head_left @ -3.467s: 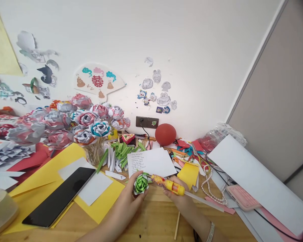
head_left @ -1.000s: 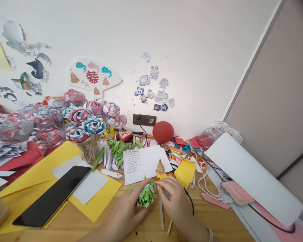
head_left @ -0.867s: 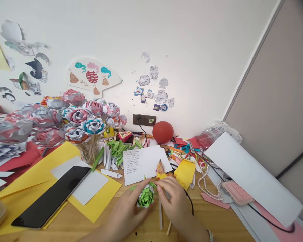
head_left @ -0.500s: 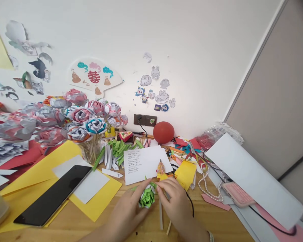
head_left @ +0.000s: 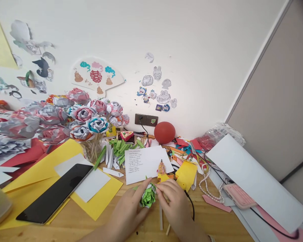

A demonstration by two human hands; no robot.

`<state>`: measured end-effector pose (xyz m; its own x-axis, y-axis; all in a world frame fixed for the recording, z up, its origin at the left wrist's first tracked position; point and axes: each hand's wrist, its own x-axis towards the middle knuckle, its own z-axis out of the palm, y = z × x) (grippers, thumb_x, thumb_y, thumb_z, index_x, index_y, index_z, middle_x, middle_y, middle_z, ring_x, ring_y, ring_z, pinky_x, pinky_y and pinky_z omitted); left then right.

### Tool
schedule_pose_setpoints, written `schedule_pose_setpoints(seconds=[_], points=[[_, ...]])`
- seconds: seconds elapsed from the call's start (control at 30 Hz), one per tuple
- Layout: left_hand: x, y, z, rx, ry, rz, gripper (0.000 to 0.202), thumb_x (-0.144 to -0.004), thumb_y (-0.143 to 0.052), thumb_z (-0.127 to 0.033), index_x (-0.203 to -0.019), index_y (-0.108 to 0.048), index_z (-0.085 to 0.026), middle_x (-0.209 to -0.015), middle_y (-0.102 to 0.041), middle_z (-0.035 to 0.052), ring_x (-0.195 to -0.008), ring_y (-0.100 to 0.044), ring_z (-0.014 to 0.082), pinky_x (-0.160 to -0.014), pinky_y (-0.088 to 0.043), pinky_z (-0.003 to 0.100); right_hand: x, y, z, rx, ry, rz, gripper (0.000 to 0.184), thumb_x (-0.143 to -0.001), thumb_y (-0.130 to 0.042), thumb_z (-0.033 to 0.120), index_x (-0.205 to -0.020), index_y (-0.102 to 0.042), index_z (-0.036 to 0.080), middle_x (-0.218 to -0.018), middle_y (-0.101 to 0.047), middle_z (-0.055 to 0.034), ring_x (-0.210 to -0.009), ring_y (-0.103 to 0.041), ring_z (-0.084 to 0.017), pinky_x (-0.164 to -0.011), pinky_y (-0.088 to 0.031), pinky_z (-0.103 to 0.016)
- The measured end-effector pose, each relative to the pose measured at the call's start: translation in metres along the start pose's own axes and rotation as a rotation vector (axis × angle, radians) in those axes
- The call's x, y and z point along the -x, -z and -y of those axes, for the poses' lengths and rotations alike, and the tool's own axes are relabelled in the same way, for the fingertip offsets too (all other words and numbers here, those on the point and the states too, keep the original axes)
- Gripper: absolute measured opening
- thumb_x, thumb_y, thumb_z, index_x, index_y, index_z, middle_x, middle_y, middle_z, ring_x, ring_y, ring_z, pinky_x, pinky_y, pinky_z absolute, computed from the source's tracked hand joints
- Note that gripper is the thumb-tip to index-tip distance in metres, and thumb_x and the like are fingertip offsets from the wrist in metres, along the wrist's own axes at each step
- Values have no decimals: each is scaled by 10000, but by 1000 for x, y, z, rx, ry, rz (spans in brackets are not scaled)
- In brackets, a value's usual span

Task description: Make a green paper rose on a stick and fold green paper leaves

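Note:
My left hand [head_left: 130,211] is closed around a green and white folded paper rose [head_left: 148,197] low on the wooden table [head_left: 73,228]. My right hand [head_left: 175,203] is curled just right of the rose, its fingertips pinching the rose's right edge. A yellow tool with a red patterned tip [head_left: 162,169] stands up just behind my right hand; I cannot make out whether the hand holds it. A thin white strip [head_left: 161,216] and a wooden stick [head_left: 168,229] lie under my right hand.
A written white note [head_left: 146,163] lies behind the rose. At left are a black tablet [head_left: 57,191] on yellow paper [head_left: 98,203] and a jar of paper roses [head_left: 91,127]. A red ball [head_left: 164,132], coloured scraps, a pearl string [head_left: 209,183], a pink phone [head_left: 239,196] and a white board [head_left: 255,181] fill the right.
Earlier my right hand held the yellow tool sideways beside the raised rose. Now both hands and the rose are lower on the table, and the tool stands upright behind my right hand.

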<state>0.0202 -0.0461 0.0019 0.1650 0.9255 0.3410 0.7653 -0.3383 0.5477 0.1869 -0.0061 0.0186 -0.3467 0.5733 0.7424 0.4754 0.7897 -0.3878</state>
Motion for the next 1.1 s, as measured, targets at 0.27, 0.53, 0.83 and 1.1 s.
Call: schedule_pose_setpoints(seconds=[0.27, 0.53, 0.83, 1.1], points=[[1, -3, 2, -32, 17, 35, 631, -792, -496, -173, -1398, -337, -248, -903, -702, 81, -793, -635, 240, -701, -521, 342, 0, 0, 0, -23, -19, 15, 212, -864, -448, 136, -794, -638, 200, -714, -652, -34, -686, -582, -179, -604, -476, -294], [3, -4, 4, 44, -24, -16, 621, -788, -507, -180, -1384, -353, -264, -1029, -699, 88, -883, -637, 236, -771, -519, 339, 2, -4, -1, -142, -143, -12, 165, -854, -493, 163, -822, -647, 211, -759, -665, -28, -734, -610, -172, -659, -494, -277], [3, -3, 1, 24, 23, 40, 627, -779, -472, -154, -1391, -348, -209, -1082, -675, 129, -920, -626, 262, -784, -518, 384, 4, -1, 0, -82, -34, 71, 237, -870, -449, 116, -980, -634, 214, -820, -648, -43, -776, -580, -188, -678, -483, -302], [2, -3, 2, 38, 25, 41, 600, -800, -474, -186, -1387, -350, -183, -1044, -682, 136, -913, -629, 260, -794, -517, 386, 6, -1, -1, -52, 20, 111, 263, -887, -413, 111, -1049, -599, 204, -846, -636, -52, -787, -555, -196, -682, -471, -323]])
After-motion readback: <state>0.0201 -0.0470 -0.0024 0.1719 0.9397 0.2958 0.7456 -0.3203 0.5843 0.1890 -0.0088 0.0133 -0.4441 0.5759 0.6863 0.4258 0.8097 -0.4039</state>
